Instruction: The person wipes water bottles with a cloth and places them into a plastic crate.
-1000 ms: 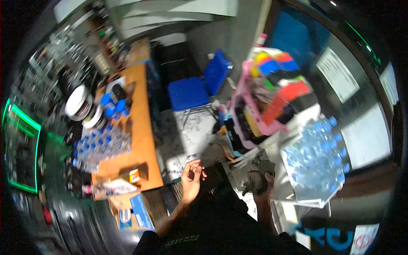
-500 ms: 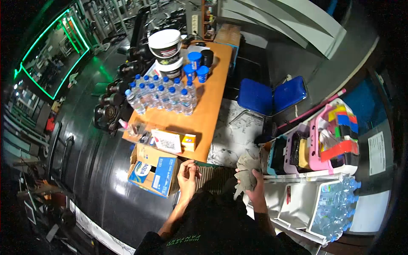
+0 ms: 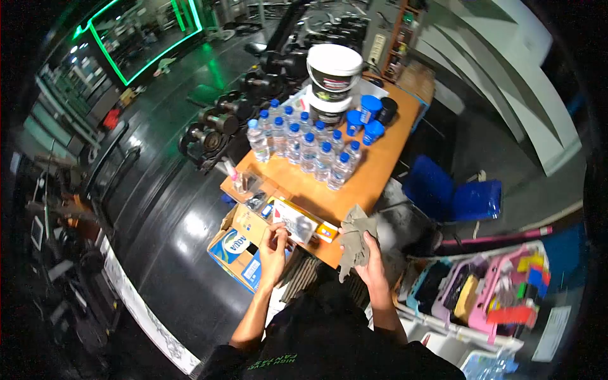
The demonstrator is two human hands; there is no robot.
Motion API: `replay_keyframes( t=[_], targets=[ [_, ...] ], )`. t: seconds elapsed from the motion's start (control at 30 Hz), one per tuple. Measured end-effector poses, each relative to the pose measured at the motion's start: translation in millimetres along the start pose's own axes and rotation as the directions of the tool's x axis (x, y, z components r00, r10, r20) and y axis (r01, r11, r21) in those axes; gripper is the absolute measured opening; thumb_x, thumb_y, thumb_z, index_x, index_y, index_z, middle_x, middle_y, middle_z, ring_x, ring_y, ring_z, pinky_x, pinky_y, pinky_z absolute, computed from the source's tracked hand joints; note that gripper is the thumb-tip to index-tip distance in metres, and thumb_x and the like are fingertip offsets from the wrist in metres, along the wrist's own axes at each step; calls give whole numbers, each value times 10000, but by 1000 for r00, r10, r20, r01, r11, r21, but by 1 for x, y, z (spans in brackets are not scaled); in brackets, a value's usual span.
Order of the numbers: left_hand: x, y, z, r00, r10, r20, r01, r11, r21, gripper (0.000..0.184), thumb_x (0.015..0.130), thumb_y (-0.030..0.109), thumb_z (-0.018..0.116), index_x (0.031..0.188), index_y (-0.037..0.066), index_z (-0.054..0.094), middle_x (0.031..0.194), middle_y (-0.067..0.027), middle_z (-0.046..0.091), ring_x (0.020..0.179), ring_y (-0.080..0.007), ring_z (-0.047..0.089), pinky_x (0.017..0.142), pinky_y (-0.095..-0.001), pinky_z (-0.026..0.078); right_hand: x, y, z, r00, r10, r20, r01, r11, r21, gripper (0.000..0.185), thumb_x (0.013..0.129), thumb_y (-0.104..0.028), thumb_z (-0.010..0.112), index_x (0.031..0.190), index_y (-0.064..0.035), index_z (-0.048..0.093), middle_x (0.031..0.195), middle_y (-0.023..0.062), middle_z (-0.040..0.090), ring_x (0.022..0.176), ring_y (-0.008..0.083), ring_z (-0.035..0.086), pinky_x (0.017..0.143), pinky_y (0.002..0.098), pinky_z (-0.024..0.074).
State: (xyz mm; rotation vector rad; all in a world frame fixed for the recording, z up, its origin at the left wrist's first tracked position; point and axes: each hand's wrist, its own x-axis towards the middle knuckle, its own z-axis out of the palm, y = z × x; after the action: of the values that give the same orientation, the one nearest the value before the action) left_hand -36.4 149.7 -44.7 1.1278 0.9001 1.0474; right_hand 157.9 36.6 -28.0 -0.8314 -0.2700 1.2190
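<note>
The left hand is raised just left of the lower centre of the frame, its fingers loosely curled and the wrist nearly in line with the bare left forearm. The right hand, right of the lower centre, is closed in a grip, thumb pointing up, its forearm rising from the bottom edge. The hands are apart, at similar heights
</note>
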Motion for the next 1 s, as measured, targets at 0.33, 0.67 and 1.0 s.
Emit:
replay_keyframes(
  t=[0.33,0.67,1.0],
  targets=[
    [199,-12,-20,993,114,-36,-85,886,457,275,920,193,583,1140,30,554,824,-18,575,738,-99,563,659,-246,476,191,-5,23,904,318,285,-284,946,-154,464,956,-338,463,1307,-34,444,1184,139,592,990,214,610,789,341,521],
    [351,-107,-56,946,23,-323,205,728,654,853,683,272,807,1351,-8,357,1293,-249,470,1222,-330,465,998,-414,407,272,5,29,846,447,291,-399,892,-210,478,960,-368,442,1310,-43,445,1197,137,587,953,218,614,792,342,510],
    [391,-122,-49,966,106,-235,-15,933,359,644,634,99,838,1183,12,513,1095,-98,640,993,-181,598,889,-341,475,274,6,18,828,489,276,-420,866,-272,540,952,-403,414,1336,-23,414,1245,177,559,971,231,593,830,364,491]
  ],
)
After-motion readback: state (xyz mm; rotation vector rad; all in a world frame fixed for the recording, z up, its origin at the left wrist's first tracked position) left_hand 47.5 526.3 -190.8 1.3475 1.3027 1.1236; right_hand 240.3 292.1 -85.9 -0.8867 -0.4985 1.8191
